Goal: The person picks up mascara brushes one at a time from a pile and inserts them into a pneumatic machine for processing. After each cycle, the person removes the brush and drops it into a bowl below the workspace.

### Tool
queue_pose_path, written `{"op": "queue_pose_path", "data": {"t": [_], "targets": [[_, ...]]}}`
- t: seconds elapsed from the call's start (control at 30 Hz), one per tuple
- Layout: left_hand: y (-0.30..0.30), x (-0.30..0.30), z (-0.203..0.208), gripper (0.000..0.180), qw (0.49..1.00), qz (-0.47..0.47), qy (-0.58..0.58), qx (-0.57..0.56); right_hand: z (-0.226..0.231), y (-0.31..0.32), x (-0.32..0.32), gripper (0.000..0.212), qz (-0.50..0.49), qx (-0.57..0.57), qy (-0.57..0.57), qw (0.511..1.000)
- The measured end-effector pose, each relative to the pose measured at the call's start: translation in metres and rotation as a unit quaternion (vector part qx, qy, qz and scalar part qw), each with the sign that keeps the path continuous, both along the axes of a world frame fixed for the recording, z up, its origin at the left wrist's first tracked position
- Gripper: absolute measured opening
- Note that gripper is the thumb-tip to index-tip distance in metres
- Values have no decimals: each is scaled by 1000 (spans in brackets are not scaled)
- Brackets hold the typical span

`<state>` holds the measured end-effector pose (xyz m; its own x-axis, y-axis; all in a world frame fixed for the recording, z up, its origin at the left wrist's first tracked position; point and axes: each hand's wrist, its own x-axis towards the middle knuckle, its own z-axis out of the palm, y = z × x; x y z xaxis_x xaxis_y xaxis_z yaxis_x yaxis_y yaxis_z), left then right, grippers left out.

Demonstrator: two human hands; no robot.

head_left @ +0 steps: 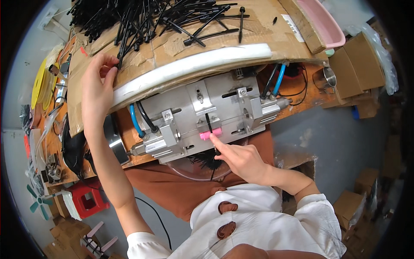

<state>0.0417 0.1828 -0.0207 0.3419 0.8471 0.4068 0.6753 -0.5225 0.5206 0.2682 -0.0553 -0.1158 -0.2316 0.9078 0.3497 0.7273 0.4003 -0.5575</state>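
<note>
My left hand [98,84] reaches to the near left of the cardboard and pinches the end of a black plastic rod [122,48] at the edge of the heap. My right hand [246,160] is closed on a thin black rod [208,120] at the front middle of a metal fixture [224,105]. Its index fingertip rests against a small pink piece [216,132] there. The lower part of that rod is partly hidden by the fingers. Below, on my lap, a clear round bowl [181,171] contains several black rods.
A heap of black rods [97,19] covers the far cardboard [172,52], which has a white foam strip [194,71] along its front. Metal clamp blocks [166,136] with blue hoses [135,121] flank the fixture. A pink tray [321,21] stands far right; a red stool [88,199] is lower left.
</note>
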Motion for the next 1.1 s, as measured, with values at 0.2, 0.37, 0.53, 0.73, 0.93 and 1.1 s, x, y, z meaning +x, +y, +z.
{"op": "queue_pose_path", "data": {"t": [0.2,0.37,0.53,0.73,0.93,1.1], "targets": [[-6,0,11,21,999,7,34,6,68,68,51,45,13,192,-114,975],[-6,-8,35,14,999,23,28,19,118,202,100,21,-8,266,-288,920],[6,-4,73,13,983,32,131,122,127,238,87,17,45,282,-344,895],[-15,0,117,15,957,61,195,205,165,243,61,10,65,414,-378,826],[-66,5,71,22,962,77,123,232,165,202,70,28,-11,277,-106,955],[-169,27,-4,61,989,-6,-10,148,160,137,65,17,-29,91,297,950]]}}
